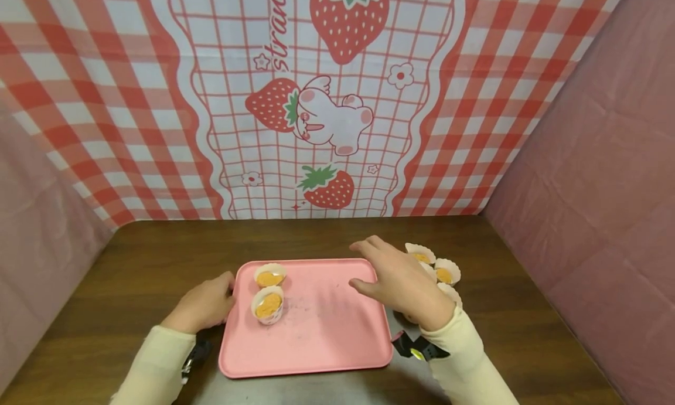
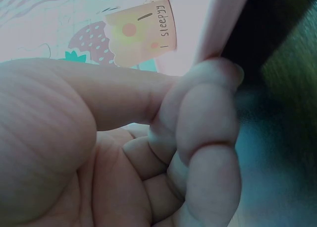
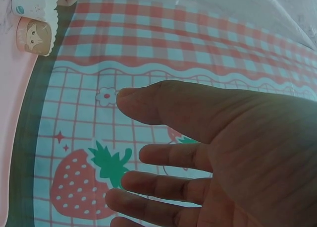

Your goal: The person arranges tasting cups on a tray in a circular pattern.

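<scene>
My left hand [image 1: 207, 302] pinches the left rim of a pink tray [image 1: 327, 340]; in the left wrist view the thumb and curled index finger meet at the tray's edge [image 2: 218, 28]. Two paper baking cups with orange-yellow filling stand at the tray's left: a rear cup [image 1: 270, 278] and a front cup [image 1: 268, 305]. Above the tray's right edge hovers my right hand [image 1: 403, 282], its fingers spread and holding nothing. In the right wrist view its thumb and fingers are apart, with a printed cup [image 3: 35, 36] at upper left.
Several more filled cups [image 1: 445, 271] cluster right of the tray, partly hidden behind my right hand. The brown wooden table [image 1: 142, 252] extends to a strawberry-print cloth [image 1: 327, 188] at the back. A pink cloth [image 1: 596, 176] hangs on the right.
</scene>
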A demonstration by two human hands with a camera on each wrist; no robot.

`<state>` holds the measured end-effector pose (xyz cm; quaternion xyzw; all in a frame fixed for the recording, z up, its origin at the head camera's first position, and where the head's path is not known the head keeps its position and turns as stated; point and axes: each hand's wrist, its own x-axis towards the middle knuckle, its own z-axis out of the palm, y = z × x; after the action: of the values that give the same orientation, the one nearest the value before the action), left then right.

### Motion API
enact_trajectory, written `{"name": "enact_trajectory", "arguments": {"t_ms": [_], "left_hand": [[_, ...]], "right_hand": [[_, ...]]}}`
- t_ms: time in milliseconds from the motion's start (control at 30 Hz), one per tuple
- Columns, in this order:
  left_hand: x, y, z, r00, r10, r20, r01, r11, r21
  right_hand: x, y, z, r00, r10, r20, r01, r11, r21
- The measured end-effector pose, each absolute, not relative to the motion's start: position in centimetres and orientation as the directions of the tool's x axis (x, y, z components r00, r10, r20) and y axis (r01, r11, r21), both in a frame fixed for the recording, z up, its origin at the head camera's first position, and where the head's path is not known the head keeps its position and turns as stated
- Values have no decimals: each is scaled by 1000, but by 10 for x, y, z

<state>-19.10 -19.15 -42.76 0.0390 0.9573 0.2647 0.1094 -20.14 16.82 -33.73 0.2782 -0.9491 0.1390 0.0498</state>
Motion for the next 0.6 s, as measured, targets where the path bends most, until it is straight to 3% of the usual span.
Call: {"name": "enact_trajectory", "arguments": {"t_ms": [600], "left_hand": [[-191,-192,-427,-972,127,-196,11,863,505]], "right_hand": [[-199,164,-338,-840,-520,155,-543,810,-221]]}}
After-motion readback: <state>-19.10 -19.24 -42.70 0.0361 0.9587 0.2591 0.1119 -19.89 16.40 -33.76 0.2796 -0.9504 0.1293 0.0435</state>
